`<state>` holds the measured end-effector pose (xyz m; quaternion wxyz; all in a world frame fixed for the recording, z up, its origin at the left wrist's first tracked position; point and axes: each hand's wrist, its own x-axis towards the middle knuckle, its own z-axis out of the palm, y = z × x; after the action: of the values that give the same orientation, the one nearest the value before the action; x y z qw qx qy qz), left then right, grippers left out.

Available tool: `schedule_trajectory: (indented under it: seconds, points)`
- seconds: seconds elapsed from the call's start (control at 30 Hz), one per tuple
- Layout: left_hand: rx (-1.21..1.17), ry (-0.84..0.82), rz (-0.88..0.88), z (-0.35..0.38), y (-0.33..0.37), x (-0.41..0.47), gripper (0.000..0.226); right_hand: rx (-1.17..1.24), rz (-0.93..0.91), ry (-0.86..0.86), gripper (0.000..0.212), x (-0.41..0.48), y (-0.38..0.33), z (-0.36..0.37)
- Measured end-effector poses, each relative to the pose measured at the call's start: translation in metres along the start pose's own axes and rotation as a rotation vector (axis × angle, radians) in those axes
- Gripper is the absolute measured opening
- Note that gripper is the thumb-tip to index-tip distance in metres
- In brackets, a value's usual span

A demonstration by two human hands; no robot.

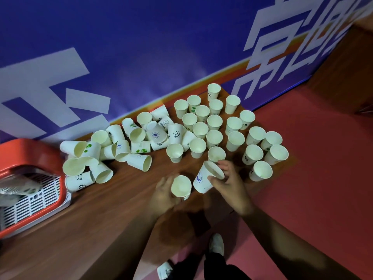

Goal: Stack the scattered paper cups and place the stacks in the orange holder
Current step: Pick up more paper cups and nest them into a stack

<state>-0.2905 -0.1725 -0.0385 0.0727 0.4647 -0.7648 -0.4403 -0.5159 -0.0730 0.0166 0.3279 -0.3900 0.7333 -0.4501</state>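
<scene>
Holding an upright cup in the left hand, grip curled round it. Pinching a tilted blue-marked cup in the right hand, just beside. Behind, lots of loose cups on the brown worktop. Far left, the orange holder.

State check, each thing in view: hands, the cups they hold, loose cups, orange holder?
left hand: grips the plain cup.
plain cup: upright, mouth up.
right hand: holds the blue-logo cup near its rim.
blue-logo cup: tilted, not yet nested.
standing cups: upright, unstacked, right cluster.
fallen cups: on their sides, piled at left.
orange holder: at table's left end, contents blurred.
</scene>
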Motion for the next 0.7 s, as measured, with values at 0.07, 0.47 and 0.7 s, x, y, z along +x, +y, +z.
schedule_trajectory:
  seconds: [0.07, 0.47, 0.7]
  points:
    - [-0.044, -0.071, -0.018, 0.002, -0.001, 0.000, 0.098, -0.091, -0.046, -0.021, 0.057, 0.000, 0.001, 0.003]
    - [-0.552, -0.019, -0.086, -0.021, 0.001, -0.016, 0.059, -0.279, -0.239, -0.266, 0.071, -0.004, -0.003, 0.059]
    - [-0.274, -0.042, -0.025, -0.015, -0.013, -0.010, 0.061, -0.396, -0.172, -0.405, 0.077, 0.003, 0.014, 0.065]
